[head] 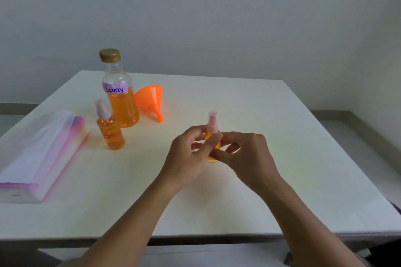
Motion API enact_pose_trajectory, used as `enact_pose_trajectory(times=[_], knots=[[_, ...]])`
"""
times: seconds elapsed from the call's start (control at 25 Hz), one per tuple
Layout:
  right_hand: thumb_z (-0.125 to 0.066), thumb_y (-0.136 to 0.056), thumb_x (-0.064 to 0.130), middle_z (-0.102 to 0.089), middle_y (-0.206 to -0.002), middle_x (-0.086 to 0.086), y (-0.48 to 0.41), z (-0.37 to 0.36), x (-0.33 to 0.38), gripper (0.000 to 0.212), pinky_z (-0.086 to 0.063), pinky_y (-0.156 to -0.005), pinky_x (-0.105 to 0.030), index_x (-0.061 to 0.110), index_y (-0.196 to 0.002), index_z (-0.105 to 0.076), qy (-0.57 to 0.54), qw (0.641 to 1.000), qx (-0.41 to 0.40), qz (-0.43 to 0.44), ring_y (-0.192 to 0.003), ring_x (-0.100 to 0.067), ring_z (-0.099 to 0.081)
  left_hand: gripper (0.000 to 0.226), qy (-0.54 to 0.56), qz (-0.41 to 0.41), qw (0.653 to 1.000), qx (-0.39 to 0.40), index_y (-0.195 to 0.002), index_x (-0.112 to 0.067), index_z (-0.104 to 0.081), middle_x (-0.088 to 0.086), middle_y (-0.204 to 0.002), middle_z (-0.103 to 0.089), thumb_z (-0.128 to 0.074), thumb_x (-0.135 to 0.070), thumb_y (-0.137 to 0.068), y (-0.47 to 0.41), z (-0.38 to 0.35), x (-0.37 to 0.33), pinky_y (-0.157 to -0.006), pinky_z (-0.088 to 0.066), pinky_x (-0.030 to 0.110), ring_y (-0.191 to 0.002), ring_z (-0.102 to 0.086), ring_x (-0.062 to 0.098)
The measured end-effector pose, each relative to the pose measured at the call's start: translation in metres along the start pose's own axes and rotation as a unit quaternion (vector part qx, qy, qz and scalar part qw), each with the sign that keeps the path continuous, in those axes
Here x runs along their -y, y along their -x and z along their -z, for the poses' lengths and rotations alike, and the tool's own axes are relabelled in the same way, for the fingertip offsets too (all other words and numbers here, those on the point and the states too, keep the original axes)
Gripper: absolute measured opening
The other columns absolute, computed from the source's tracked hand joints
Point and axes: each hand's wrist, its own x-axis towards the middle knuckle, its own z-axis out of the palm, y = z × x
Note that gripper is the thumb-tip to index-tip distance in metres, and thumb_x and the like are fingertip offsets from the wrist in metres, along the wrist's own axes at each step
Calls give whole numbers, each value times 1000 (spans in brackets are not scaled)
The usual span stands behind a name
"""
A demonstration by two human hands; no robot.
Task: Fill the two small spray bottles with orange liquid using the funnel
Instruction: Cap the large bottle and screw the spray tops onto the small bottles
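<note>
Nearest us, both hands meet round one small spray bottle (212,125) near the middle of the table (282,158). The left hand (186,154) pinches at the neck under the pink pump head, and the right hand (245,154) curls its fingers about the orange body. The base seems to rest on the tabletop.

Handling, our judgement: light even when filled, with a stiff, smooth wall that is slippery if wet. We would steady the body with one hand and turn the pump collar with the other.

Count:
- Small spray bottles: two. The second spray bottle (110,134) stands capped at far left and shows orange liquid.
- Large bottle (122,106): one, marked "Spray", gold cap on, about half full, just behind the second one.
- Funnel (152,99): one, on its side beside the large bottle.
- Wrapped pack (39,151): one, at the left edge.
</note>
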Motion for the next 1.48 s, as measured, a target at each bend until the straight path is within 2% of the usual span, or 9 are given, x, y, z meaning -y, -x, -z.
enact_pose_trajectory(times=[0.2, 0.4, 0.56, 0.68, 0.96, 1.12, 1.28, 1.36, 1.48], knots=[[-85, -65, 57, -74, -100, 21, -8, 28, -22, 61, -54, -71, -15, 35, -120, -71, 38, 999, 3, -6, -87, 2, -70, 40, -43, -14, 999, 20, -117, -32, -63, -14, -104, -71, -48, -59, -92, -8, -3, 4, -81, -52, 19, -97, -65, 2], [-83, -79, 39, -76, -106, 9, -17, 41, -16, 51, -58, -69, -22, 28, -127, -68, -153, 987, 22, -46, -86, -9, -73, 33, -64, -16, 992, 109, -115, -30, -54, -9, -91, -64, -38, -52, -97, -7, -6, 7, -72, -51, 19, -86, -62, 5], [-84, -82, 33, -78, -95, 11, -19, 33, -13, 23, -59, -66, -29, 23, -102, -79, -116, 992, 21, -34, -75, -17, -71, 27, -79, -38, 986, 145, -122, -29, -53, -18, -89, -58, -39, -41, -102, -3, -10, 7, -70, -40, 9, -84, -57, -9], [-83, -85, 25, -78, -83, 4, -20, 35, -14, 7, -61, -68, -29, 19, -84, -79, -87, 995, 33, -37, -68, -14, -73, 23, -93, -41, 982, 157, -118, -30, -55, -19, -87, -57, -40, -39, -102, -1, -10, 9, -73, -41, 15, -83, -56, -9], [-67, -97, 21, -79, -76, 7, -19, 34, -12, 15, -61, -76, -27, 19, -85, -78, -26, 997, 60, -42, -75, -3, -76, 22, -116, -30, 975, 186, -115, -33, -54, -9, -91, -62, -40, -43, -102, 0, -8, 14, -78, -52, 31, -86, -59, 7], [-64, -99, 7, -80, -81, -5, -19, 45, -11, 10, -64, -78, -31, 4, -96, -72, -146, 986, 45, -67, -76, -18, -80, 24, -127, -21, 973, 191, -116, -31, -53, -7, -93, -64, -41, -45, -101, 0, -2, 16, -82, -53, 34, -89, -61, 9], [-68, -96, 14, -76, -101, -10, -19, 63, -19, 14, -65, -76, -39, 2, -100, -73, -198, 976, 31, -88, -80, -26, -79, 31, -96, -9, 978, 185, -127, -36, -48, -6, -91, -61, -37, -48, -101, 0, -3, 16, -76, -51, 31, -80, -57, 9], [-72, -93, 17, -76, -106, -3, -17, 71, -29, 14, -65, -76, -36, 4, -96, -75, -186, 977, 4, -105, -82, -22, -78, 38, -71, -15, 982, 177, -138, -47, -34, 2, -98, -57, -34, -50, -100, 1, -4, 11, -75, -50, 31, -81, -56, 17], [-77, -89, 26, -78, -96, 9, -12, 76, -45, 11, -63, -77, -37, 16, -87, -78, -106, 987, -21, -120, -82, -23, -76, 50, -62, -34, 987, 145, -144, -54, -15, 15, -139, -44, -34, -49, -99, 0, -4, 0, -84, -51, 39, -104, -60, 27]])
